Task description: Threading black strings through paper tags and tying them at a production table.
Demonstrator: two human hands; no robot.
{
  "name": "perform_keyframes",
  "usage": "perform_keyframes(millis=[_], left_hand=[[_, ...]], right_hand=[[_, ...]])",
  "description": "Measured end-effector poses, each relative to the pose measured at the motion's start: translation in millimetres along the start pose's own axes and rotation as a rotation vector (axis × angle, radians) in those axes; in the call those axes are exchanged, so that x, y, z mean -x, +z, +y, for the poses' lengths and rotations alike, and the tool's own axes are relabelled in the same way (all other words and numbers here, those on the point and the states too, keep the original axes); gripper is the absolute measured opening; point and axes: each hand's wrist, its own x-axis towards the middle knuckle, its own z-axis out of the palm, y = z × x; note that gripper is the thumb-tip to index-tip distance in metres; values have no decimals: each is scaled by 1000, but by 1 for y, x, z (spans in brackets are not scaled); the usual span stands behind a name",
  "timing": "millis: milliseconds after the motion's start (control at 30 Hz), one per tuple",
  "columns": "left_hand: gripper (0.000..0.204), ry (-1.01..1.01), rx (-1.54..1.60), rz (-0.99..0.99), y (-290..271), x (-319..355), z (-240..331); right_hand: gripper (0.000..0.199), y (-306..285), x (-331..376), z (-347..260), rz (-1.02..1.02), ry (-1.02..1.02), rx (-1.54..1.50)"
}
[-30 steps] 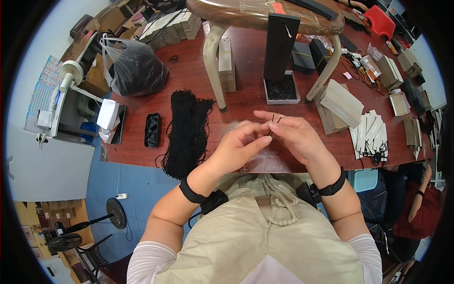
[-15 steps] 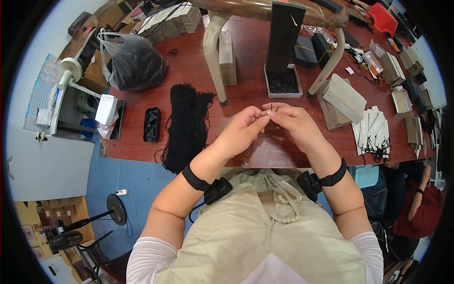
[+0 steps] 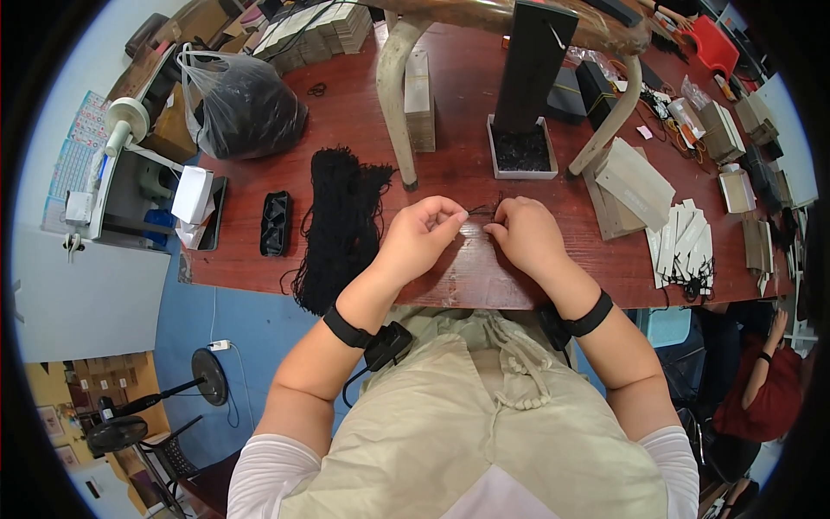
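Observation:
My left hand is closed in a pinch on a thin black cord just above the table. My right hand has its fingers curled down at the cord's other end, mostly hiding what they grip. To the left of my hands lies a thick bundle of black cords. Beyond my right hand stands a shallow white box filled with small black pieces. A tall black panel rises upright behind those pieces.
A stool's pale legs straddle the far side of the table. Left are a black divided tray and a bag of black material. Right lie grey cards and white corded tags. A person in red sits at right.
My hands have drawn apart from fingertips together, the left moving left and the right turning downward. The black cord now shows between them.

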Motion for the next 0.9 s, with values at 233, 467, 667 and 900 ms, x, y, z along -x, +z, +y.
perform_keyframes(millis=[233, 467, 667, 900], left_hand=[[8, -80, 182, -41, -1, 8, 14], [7, -242, 441, -113, -8, 11, 15], [6, -270, 600, -202, -8, 10, 17], [5, -284, 577, -235, -7, 13, 22]], right_hand=[[13, -1, 0, -8, -36, -50, 48], [4, -34, 4, -8, -331, 291, -1315], [10, -30, 6, -4, -368, 252, -1586], [9, -32, 7, -7, -481, 279, -1625]])
